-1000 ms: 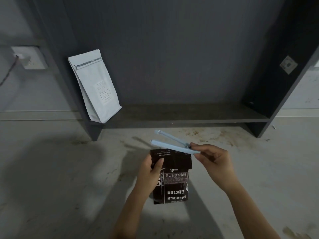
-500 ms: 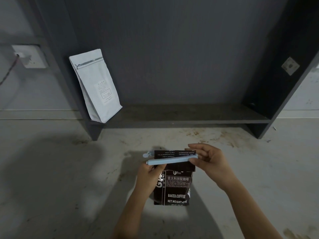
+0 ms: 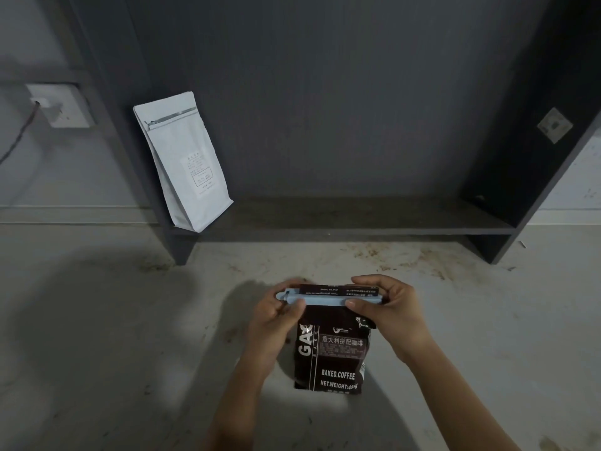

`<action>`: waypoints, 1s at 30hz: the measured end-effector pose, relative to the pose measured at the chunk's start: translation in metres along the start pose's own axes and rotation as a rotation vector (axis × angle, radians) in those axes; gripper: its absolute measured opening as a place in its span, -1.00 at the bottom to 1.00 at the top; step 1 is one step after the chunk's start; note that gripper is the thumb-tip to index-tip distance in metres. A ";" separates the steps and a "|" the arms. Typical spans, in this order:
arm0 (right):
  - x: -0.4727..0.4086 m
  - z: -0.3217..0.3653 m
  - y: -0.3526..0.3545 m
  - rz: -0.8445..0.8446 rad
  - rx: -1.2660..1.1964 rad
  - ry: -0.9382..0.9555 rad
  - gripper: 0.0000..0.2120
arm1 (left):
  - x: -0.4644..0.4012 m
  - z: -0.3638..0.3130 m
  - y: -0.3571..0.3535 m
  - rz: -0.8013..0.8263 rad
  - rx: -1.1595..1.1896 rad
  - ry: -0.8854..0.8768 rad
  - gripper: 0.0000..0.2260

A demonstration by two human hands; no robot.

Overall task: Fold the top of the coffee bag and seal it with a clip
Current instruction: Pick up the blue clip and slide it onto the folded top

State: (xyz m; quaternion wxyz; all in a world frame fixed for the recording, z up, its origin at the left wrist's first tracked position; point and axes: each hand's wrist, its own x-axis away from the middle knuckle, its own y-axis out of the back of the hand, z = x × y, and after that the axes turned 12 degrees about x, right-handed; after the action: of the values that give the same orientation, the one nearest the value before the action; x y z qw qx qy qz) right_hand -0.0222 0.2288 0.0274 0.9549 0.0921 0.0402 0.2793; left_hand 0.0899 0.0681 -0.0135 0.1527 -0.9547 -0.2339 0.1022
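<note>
A dark brown coffee bag (image 3: pixel 331 356) with white lettering stands upright on the pale floor, its top folded over. Across the fold lies a long light-blue clip (image 3: pixel 325 300), horizontal and closed over the bag's top. My left hand (image 3: pixel 276 320) pinches the clip's left end, thumb in front and fingers behind. My right hand (image 3: pixel 390 312) pinches the right end the same way, covering the bag's upper right corner.
A white coffee bag (image 3: pixel 183 161) leans against the left wall of a dark grey shelf unit (image 3: pixel 357 219) behind. A wall socket (image 3: pixel 61 105) with a cable is at far left. The floor (image 3: pixel 97 320) is stained near the shelf.
The clip was open above the bag in my right hand; it has come down over the folded top and closed. My left hand has moved from the bag's side to the clip's left end.
</note>
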 end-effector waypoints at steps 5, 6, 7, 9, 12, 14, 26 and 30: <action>0.001 0.005 0.003 0.040 0.100 0.040 -0.69 | 0.003 -0.006 -0.001 -0.050 0.056 -0.043 -0.65; 0.001 0.007 0.004 0.060 0.147 0.066 -0.69 | 0.003 -0.006 -0.002 -0.064 0.059 -0.047 -0.65; 0.001 0.009 0.004 0.079 0.200 0.089 -0.69 | 0.003 -0.005 -0.001 -0.079 0.059 -0.048 -0.66; 0.001 0.015 0.003 0.095 0.339 0.131 -0.73 | 0.003 -0.003 0.000 -0.099 0.054 -0.052 -0.77; 0.001 0.021 -0.001 0.096 0.506 0.170 -0.84 | 0.002 -0.002 0.000 -0.129 0.060 -0.067 -0.84; 0.001 0.023 -0.002 0.090 0.546 0.177 -0.87 | 0.003 -0.003 -0.004 -0.164 0.062 -0.083 -0.84; -0.001 0.019 -0.003 0.049 0.527 0.175 -0.77 | 0.003 -0.004 -0.010 -0.245 0.002 -0.111 -0.88; 0.001 0.011 -0.002 0.007 0.511 0.212 -0.72 | 0.005 -0.003 -0.008 -0.222 0.024 -0.114 -0.91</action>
State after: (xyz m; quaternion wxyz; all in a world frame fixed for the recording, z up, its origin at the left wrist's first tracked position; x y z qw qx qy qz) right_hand -0.0192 0.2260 0.0382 0.8902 0.3003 0.2086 0.2717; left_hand 0.0916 0.0759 -0.0087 0.1609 -0.9137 -0.3453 0.1418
